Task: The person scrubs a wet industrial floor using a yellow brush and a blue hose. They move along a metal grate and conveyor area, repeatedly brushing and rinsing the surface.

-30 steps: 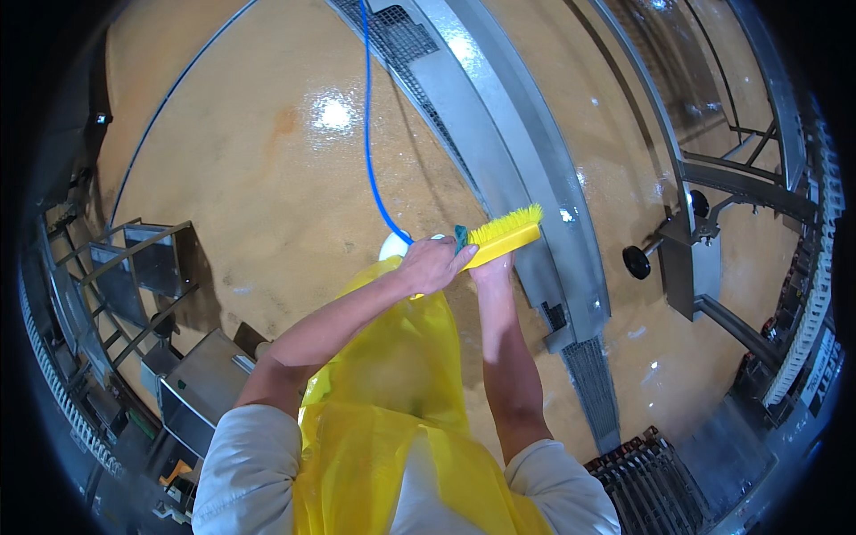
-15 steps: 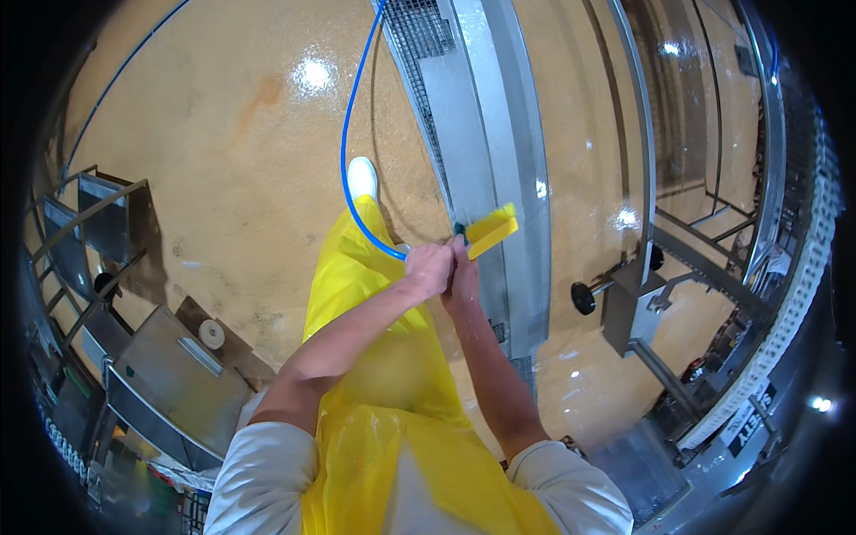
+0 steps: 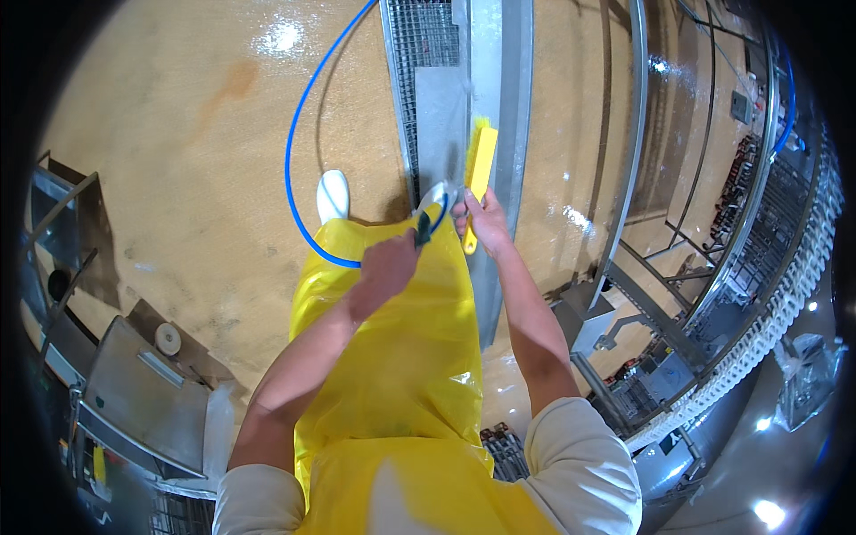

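Observation:
My left hand (image 3: 390,266) is closed round the end of a blue hose (image 3: 289,169), in front of the yellow apron (image 3: 383,357). A dark spray nozzle (image 3: 423,229) with a blue loop sticks out past its fingers, pointing away from me toward the brush. To its right, my right hand (image 3: 487,223) grips the handle of a yellow brush (image 3: 481,159). The brush stands nearly upright in view, its bristles turned left, over a long grey metal channel (image 3: 499,89). A faint blur, perhaps water, lies between nozzle and brush.
Dark grating (image 3: 426,45) runs beside the channel in the wet tan floor (image 3: 196,178). My white boots (image 3: 333,194) stand near it. Metal frames and a white chain conveyor (image 3: 758,343) curve along the right. A steel cart (image 3: 147,392) stands at lower left.
My hands, close together before, have moved apart. The brush has swung upright in my right hand. The dark nozzle in my left hand now shows, and the hose bows further left.

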The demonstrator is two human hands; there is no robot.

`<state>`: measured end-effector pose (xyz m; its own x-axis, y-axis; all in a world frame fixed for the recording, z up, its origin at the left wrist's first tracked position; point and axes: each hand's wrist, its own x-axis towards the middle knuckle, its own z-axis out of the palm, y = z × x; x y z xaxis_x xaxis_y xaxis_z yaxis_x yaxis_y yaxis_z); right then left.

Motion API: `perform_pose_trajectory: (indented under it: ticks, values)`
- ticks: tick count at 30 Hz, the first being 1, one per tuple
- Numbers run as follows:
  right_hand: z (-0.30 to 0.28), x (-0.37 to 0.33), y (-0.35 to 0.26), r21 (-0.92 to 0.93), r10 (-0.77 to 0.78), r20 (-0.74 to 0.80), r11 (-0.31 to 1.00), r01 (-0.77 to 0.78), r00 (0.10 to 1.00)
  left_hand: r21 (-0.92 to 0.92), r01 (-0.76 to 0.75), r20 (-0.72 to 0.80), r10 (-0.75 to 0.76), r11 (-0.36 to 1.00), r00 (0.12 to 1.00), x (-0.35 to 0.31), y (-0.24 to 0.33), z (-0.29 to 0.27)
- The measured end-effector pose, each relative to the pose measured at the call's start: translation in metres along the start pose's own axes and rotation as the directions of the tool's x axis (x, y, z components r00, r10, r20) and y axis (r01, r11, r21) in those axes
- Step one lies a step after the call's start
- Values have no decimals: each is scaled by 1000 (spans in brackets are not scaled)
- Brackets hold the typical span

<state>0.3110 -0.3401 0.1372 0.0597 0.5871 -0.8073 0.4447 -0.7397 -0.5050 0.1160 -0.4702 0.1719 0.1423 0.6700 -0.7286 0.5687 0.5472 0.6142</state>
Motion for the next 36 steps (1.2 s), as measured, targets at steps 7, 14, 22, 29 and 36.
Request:
perform_pose_trajectory:
  ticks: [7,14,22,29,36]
  values:
    - [-27,129,-2,-457,-194,-52,877,149,980,-235,119,-58,-136,965,989,103,-8,11]
    - [-45,298,-50,-899,-584,-47,378,221,811,80,439,296,-442,895,847,158,-93,67]
    - [-47,434,-65,-754,-786,42,380,536,617,227,424,258,-474,877,842,170,-95,93]
    - [-30,435,-67,-917,-459,38,336,213,888,155,621,101,-638,768,764,197,-87,51]
    - [-31,424,-83,-894,-418,68,379,241,906,78,649,18,-652,757,758,201,-92,29]
